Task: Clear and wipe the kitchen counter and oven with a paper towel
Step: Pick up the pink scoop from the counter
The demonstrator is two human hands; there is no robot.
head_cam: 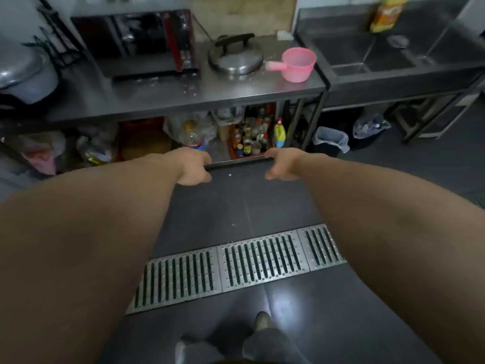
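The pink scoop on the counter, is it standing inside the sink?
No, the pink scoop stands on the steel counter beside a metal lid, left of the sink.

Between the curled fingers (202, 164) of both hands runs the edge of a flat tray (236, 163), dark, matt and smooth, with pale specks on its near face. Beyond the fingers, the counter (157, 94) is brushed steel, dull-shining and dusted with white crumbs. On it the oven (147, 43) shows glossy dark glass and a red lacquered frame; the pot lid (236, 59) is polished metal; the dipper (298, 64) is matt pink plastic. The sink (380, 61) is satin steel. Below the fingers, floor tiles (236, 206) gleam darkly beside a studded metal drain grate (262, 258).
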